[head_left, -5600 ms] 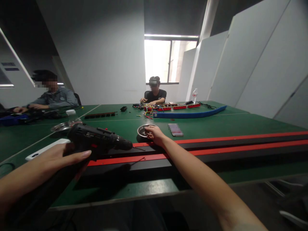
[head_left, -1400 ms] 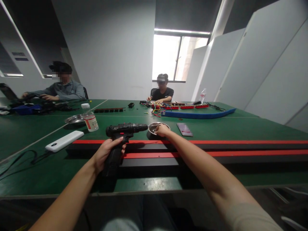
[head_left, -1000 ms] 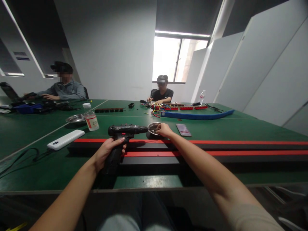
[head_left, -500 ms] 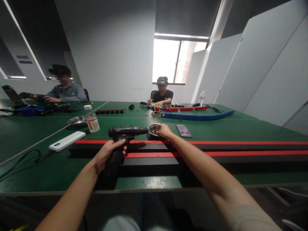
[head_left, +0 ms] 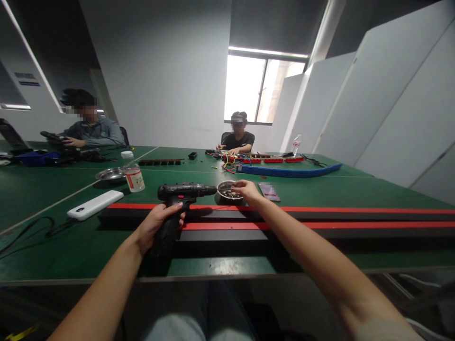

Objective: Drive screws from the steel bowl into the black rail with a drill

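Note:
In my left hand (head_left: pixel 156 225) is a black cordless drill (head_left: pixel 186 190), its chuck pointing right and its grip above the table's near edge. My right hand (head_left: pixel 247 190) pinches at the end of the thin bit, above the right side of a small metal bowl (head_left: pixel 224 201). What sits between those fingertips is too small to make out. Small loose pieces, looking like screws, lie in the bowl. Two long black bars with red top strips (head_left: pixel 320 226) run across the table beneath my forearms.
A white power bank (head_left: pixel 95 205) with a cable, a plastic bottle (head_left: pixel 135 177) and a metal dish (head_left: pixel 110 174) lie left. A phone (head_left: pixel 269 192) lies right of the bowl. Farther back are a blue strip (head_left: pixel 291 171), wires and two seated people.
My right hand has risen slightly from the bowl, showing more of the pieces inside. The drill stays in my left hand. The view has shifted a little; the person at left has raised a dark object.

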Motion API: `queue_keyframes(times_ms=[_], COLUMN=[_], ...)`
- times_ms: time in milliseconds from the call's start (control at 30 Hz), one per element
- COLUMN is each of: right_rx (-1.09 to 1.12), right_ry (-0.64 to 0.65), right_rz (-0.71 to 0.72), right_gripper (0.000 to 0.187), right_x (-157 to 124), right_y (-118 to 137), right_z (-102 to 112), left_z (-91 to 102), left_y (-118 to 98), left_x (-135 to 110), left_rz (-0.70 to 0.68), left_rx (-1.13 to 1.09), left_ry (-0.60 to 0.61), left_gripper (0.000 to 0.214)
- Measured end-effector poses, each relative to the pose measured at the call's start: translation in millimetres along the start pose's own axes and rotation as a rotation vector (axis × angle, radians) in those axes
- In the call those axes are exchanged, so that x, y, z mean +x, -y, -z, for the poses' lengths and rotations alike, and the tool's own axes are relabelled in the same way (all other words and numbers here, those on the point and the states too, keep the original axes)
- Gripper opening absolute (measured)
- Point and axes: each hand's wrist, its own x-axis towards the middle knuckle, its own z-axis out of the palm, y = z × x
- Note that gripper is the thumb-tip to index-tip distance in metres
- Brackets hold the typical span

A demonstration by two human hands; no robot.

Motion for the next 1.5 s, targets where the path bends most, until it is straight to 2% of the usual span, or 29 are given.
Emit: queue_keyframes(times_ms=[133,300,633,1000,1133,1500], right_rx=[0.132,0.183,0.351,0.269,0.250,0.236], right_ry=[0.009,0.053,0.113,0.090,0.089,0.043], right_rz=[-0.044,-0.006,0.060,0.106,0.104,0.115], right_gripper=[0.027,0.033,0.034,0.038,0.037,0.036], right_x=[-16,-30,-28,-30,-30,-26], right_y=[2,0,-7,-6,-5,-7], right_z=[3,-1,-2,-2,-3,-3], left_z=[-2.6,-1.6,2.1,2.3,3.9,1.8], left_y=[-1,-1,2,0,1,1], left_x=[-2,-1,5,3,5,3], left_rz=[-0.013,-0.018,-0.024,-0.014,-0.018,-0.021], left_rx=[0.012,0.019,0.037,0.121,0.122,0.109], left_ry=[-0.008,-0.030,-0.052,-0.075,-0.047,-0.064], left_gripper=[0.019,0.018,0.017,0.018,0.020,0.018])
